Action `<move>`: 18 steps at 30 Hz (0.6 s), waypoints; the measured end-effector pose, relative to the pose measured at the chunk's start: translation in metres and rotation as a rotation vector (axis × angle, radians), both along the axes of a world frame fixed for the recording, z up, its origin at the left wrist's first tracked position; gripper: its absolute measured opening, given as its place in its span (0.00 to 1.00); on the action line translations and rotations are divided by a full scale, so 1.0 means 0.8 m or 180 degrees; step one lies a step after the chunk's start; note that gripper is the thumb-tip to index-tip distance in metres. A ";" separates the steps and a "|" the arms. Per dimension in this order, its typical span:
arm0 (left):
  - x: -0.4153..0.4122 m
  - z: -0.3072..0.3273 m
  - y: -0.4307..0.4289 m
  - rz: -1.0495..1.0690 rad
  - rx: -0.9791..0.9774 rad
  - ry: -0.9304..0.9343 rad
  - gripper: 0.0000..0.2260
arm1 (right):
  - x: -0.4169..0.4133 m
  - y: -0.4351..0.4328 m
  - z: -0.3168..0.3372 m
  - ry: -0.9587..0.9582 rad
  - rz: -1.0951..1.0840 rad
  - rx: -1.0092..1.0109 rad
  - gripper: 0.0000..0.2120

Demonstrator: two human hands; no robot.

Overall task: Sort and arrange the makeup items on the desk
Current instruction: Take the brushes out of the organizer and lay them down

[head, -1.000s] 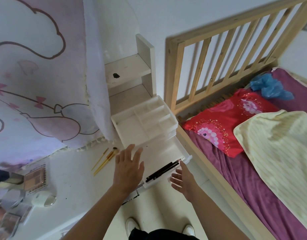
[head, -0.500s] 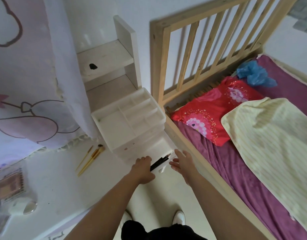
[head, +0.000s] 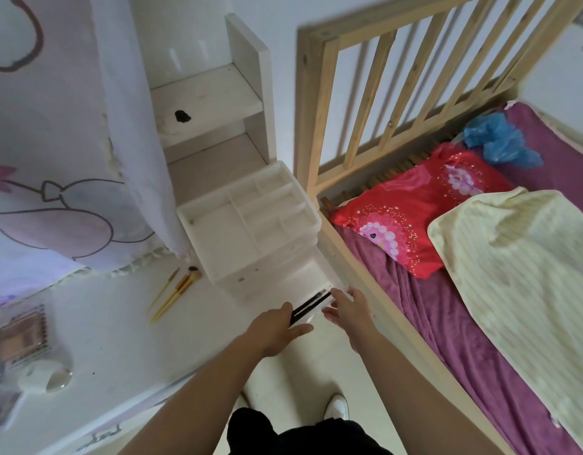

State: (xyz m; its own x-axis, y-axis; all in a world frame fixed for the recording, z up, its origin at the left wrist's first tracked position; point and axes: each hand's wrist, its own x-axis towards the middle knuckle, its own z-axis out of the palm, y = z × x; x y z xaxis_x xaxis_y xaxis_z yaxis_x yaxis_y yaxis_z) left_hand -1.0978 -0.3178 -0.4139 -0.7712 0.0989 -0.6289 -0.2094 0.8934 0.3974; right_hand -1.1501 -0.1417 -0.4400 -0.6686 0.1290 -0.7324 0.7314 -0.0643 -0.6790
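A white compartment organizer [head: 247,224] stands on the white desk [head: 119,339], with its bottom drawer [head: 316,274] pulled out toward me. Several thin black makeup pencils [head: 311,302] lie along the drawer's front. My left hand [head: 277,330] grips the drawer's front edge, fingers over the rim and thumb underneath. My right hand [head: 349,310] touches the drawer's right front corner with fairly straight fingers. Gold-handled brushes [head: 173,295] lie loose on the desk to the left of the organizer.
A makeup palette [head: 25,334] and a white round compact [head: 45,377] sit at the desk's left. A white shelf [head: 211,103] rises behind the organizer, with a patterned cloth [head: 63,159] beside it. A wooden bed frame [head: 319,126] with a red pillow [head: 415,205] is right beside the drawer.
My left hand went from lying flat and open over the drawer to curling round its front edge. My right hand stayed at the drawer's right corner. The view shifted left.
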 end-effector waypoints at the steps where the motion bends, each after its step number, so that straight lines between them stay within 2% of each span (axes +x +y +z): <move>1: 0.001 0.001 0.000 0.0002 0.0022 0.0043 0.23 | 0.000 0.000 0.000 0.0004 -0.0007 -0.0020 0.19; 7: 0.002 0.013 -0.003 0.0225 0.0181 0.0224 0.22 | 0.000 0.003 0.002 0.0012 0.0014 -0.0115 0.20; 13: 0.008 0.022 -0.022 0.0168 -0.0081 0.0638 0.20 | 0.003 -0.005 0.002 -0.0075 -0.0119 -0.0250 0.21; 18: 0.008 0.020 -0.026 0.0360 -0.0008 0.0672 0.16 | 0.010 -0.013 0.006 -0.0069 -0.0053 -0.0177 0.22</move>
